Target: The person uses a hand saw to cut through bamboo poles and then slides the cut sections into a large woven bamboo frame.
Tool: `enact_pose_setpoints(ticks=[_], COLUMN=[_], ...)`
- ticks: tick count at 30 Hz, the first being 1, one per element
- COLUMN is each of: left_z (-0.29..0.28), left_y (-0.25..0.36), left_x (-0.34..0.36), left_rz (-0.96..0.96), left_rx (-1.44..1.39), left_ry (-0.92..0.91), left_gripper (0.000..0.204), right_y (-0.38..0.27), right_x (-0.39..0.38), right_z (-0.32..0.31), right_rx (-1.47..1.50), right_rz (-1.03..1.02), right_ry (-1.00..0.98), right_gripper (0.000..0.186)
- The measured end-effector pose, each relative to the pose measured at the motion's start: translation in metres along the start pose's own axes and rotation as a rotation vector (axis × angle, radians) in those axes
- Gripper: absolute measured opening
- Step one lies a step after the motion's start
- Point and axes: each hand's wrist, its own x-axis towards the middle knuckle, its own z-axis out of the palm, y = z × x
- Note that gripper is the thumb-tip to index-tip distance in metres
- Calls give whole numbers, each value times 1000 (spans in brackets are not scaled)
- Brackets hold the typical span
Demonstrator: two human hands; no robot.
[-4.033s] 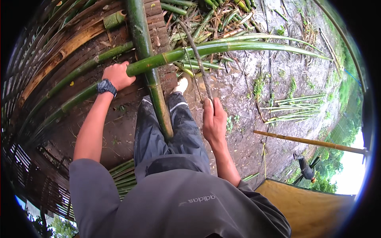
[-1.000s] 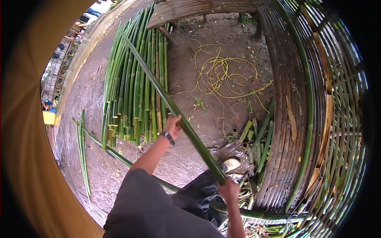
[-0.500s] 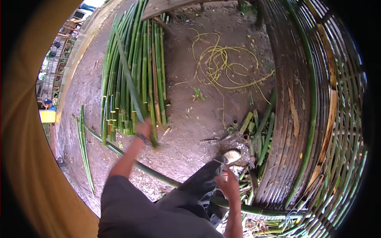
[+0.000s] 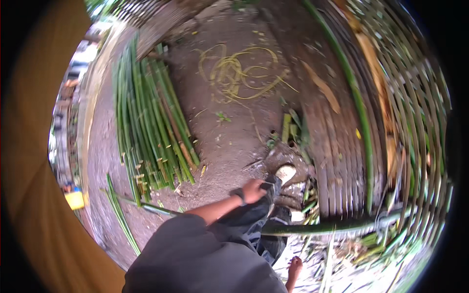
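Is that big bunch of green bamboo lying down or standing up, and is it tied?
Lying down: the bamboo poles run side by side, lengthwise along the muddy ground. Blur and overlap hide any tie, so I cannot tell that.

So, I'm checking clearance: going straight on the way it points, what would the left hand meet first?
The left hand would probably meet the dark trouser leg first, just ahead of it; depth is unclear, so it may pass above, toward the pale shoe.
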Motion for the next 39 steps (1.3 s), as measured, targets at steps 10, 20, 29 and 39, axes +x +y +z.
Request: enact_pose_setpoints(ticks=[10, 20, 29, 39], left_z=[165, 232, 301, 456], left_y=[254, 212, 212, 230], left_x=[-9, -61, -83, -147], left_rz=[916, 995, 711, 108], left_rx=[479, 694, 542, -508], left_ry=[51, -141, -515, -960], left_gripper=[52, 42, 34, 97], right_y=[105, 63, 82, -117], right_x=[186, 395, 348, 8], right_z=[-6, -102, -98, -151], right_rx=[-118, -425, -484, -31], right_rz=[137, -142, -264, -838], right_ry=[268, 759, 627, 836], right_gripper=[38, 54, 24, 16])
